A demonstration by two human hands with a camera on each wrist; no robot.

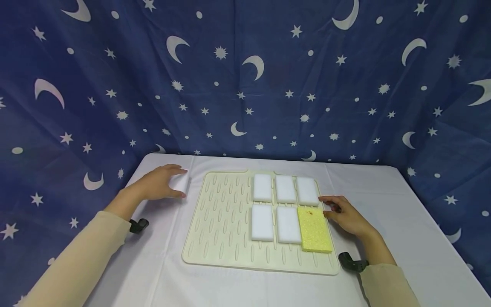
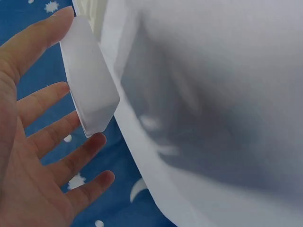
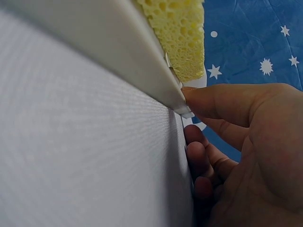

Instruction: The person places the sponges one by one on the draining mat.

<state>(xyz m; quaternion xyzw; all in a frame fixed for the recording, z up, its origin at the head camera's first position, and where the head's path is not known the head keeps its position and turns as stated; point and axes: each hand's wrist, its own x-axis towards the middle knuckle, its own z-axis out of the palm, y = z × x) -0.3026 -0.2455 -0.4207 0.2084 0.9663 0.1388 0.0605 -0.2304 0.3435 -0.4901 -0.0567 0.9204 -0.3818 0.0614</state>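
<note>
My left hand holds a white sponge block between thumb and fingers, raised on edge over the tablecloth left of the mat. In the left wrist view the thumb sits at its upper end and fingertips touch its side. A cream ribbed mat lies on the table. On its right half, several white sponges lie flat in two rows, with a yellow sponge at the front right. My right hand rests at the mat's right edge beside the yellow sponge, its thumb touching the rim in the right wrist view.
A white cloth covers the table. Behind and at both sides hangs a dark blue curtain printed with moons and stars. Each wrist carries a small black camera mount.
</note>
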